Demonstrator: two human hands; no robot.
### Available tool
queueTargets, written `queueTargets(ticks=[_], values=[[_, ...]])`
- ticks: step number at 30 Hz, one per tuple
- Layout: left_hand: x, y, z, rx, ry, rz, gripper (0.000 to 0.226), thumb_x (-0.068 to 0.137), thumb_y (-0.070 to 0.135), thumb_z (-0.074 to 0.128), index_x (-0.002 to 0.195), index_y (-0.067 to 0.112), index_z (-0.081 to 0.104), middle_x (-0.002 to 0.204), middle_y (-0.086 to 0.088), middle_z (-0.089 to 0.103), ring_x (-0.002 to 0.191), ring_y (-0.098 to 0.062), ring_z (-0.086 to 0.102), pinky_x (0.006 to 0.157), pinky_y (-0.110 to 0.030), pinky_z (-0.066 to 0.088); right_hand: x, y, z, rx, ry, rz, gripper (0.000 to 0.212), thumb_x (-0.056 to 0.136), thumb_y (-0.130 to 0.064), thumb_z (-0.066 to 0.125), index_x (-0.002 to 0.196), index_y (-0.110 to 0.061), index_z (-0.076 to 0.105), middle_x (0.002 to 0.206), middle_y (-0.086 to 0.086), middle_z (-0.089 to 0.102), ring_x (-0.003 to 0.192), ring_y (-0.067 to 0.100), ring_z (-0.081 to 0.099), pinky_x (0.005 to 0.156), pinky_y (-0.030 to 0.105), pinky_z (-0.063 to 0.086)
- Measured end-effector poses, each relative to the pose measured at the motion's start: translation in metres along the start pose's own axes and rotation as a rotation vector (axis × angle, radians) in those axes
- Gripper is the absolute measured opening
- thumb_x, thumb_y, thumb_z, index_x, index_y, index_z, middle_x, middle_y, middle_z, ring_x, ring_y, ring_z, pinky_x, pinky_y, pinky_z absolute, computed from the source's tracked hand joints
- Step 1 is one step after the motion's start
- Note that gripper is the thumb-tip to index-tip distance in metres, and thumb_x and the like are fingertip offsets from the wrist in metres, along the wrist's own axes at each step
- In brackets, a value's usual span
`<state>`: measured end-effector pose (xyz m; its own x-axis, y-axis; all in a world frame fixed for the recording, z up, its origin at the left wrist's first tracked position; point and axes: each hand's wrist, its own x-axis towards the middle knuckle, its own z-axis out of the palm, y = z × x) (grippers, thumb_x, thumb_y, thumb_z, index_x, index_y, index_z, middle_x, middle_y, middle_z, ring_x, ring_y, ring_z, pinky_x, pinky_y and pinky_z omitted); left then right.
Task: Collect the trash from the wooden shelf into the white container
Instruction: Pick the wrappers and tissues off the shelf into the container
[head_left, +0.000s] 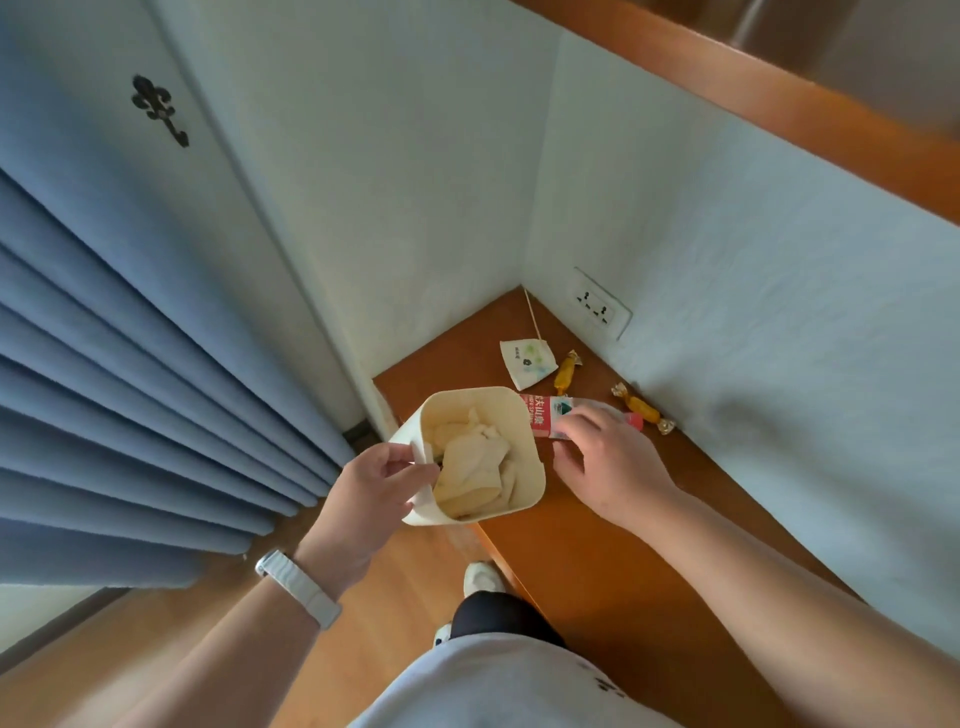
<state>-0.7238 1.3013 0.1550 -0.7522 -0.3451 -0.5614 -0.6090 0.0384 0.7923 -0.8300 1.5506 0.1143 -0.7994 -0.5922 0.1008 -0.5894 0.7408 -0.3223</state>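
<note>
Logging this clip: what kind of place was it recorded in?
Probably a corner of a bedroom or hotel room. Pleated blue curtains hang beside a wood floor, a wall socket sits just above a low wooden shelf, and an ornate coat hook is mounted higher up.

- Left hand (371, 493), near left: thumb and fingers pinch the rim of the container (470, 402), palm turned right.
- Left wrist is straight and wears a white band (298, 587); the bare forearm runs in from the near left.
- Right hand (610, 462), right of it: palm down, fingers curled over the bottle (545, 413), thumb below.
- Right forearm is bare and stretches in from the near right.
</note>
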Motion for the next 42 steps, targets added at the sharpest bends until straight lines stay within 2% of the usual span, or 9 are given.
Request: queueTargets(ticks=[3,6,13,22,25,28,34,38,42], values=[[0.007,0.004,0.003,-0.021,0.01,-0.016,0.013,0.092,0.021,0.073,0.104,0.018,0.068,0.108,-0.011,0.073,0.107,-0.029,0.069,0.097,-0.046,0.059,-0.007,0.032,0.018,-0.047,-0.155,0.193,0.032,0.097,-0.034,0.05,0.126,-0.022,0.057,0.13,-0.004,0.056,0.111,0.013,0.056,0.074,0.027,0.056],[0.012,0.006,0.004,-0.014,0.007,-0.033,0.01,0.093,0.018,0.072,0.102,0.018,0.069,0.105,-0.009,0.074,0.104,-0.026,0.07,0.095,-0.042,0.059,-0.011,0.057,0.042,-0.086,-0.288,0.303,0.038,0.097,-0.032,0.044,0.133,-0.023,0.052,0.135,-0.003,0.053,0.115,0.016,0.054,0.083,0.033,0.054],[0.025,0.008,0.003,0.024,0.01,-0.066,0.009,0.093,0.017,0.071,0.103,0.017,0.071,0.088,0.002,0.077,0.089,-0.017,0.071,0.089,-0.036,0.058,-0.002,0.081,0.078,-0.147,-0.337,0.303,0.037,0.095,-0.03,0.05,0.131,-0.023,0.047,0.13,-0.002,0.051,0.106,0.016,0.053,0.077,0.03,0.054],[0.035,0.019,0.009,0.065,-0.026,-0.051,0.01,0.094,0.018,0.071,0.103,0.02,0.07,0.096,-0.001,0.078,0.096,-0.02,0.073,0.084,-0.032,0.059,0.003,0.095,0.081,-0.185,-0.382,0.292,0.029,0.091,-0.017,0.058,0.12,-0.021,0.056,0.122,-0.001,0.053,0.107,0.017,0.052,0.082,0.029,0.051],[0.035,0.021,0.011,0.051,-0.034,-0.044,0.011,0.094,0.017,0.07,0.105,0.019,0.07,0.1,-0.003,0.078,0.099,-0.02,0.073,0.084,-0.031,0.059,0.001,0.093,0.08,-0.201,-0.385,0.29,0.026,0.09,-0.016,0.061,0.115,-0.02,0.058,0.115,-0.002,0.056,0.099,0.015,0.053,0.077,0.027,0.049],[0.031,0.021,0.012,0.048,-0.028,-0.04,0.01,0.094,0.017,0.07,0.104,0.019,0.069,0.102,-0.006,0.077,0.102,-0.024,0.072,0.091,-0.039,0.06,-0.005,0.088,0.078,-0.212,-0.385,0.268,0.018,0.091,-0.016,0.058,0.108,-0.018,0.06,0.103,-0.001,0.059,0.088,0.015,0.054,0.071,0.026,0.047],[0.018,0.021,0.01,0.032,-0.031,-0.018,0.007,0.094,0.018,0.07,0.099,0.022,0.068,0.101,-0.003,0.075,0.103,-0.023,0.07,0.094,-0.04,0.059,-0.019,0.069,0.066,-0.192,-0.292,0.245,0.012,0.093,-0.019,0.057,0.104,-0.018,0.063,0.104,-0.002,0.064,0.086,0.014,0.059,0.069,0.028,0.054],[0.007,0.018,0.007,0.043,-0.018,0.001,0.006,0.093,0.019,0.072,0.097,0.022,0.069,0.103,-0.01,0.075,0.106,-0.032,0.069,0.096,-0.049,0.059,-0.015,0.045,0.048,-0.097,-0.183,0.214,0.012,0.095,-0.021,0.053,0.103,-0.017,0.062,0.113,-0.001,0.064,0.089,0.013,0.061,0.062,0.021,0.049],[-0.002,0.011,0.003,0.026,-0.008,0.019,0.007,0.092,0.019,0.072,0.097,0.022,0.068,0.106,-0.011,0.075,0.106,-0.031,0.07,0.092,-0.045,0.061,-0.003,0.007,0.018,0.056,0.05,0.173,0.007,0.091,-0.021,0.063,0.096,-0.017,0.063,0.095,-0.004,0.062,0.079,0.011,0.06,0.057,0.03,0.055]])
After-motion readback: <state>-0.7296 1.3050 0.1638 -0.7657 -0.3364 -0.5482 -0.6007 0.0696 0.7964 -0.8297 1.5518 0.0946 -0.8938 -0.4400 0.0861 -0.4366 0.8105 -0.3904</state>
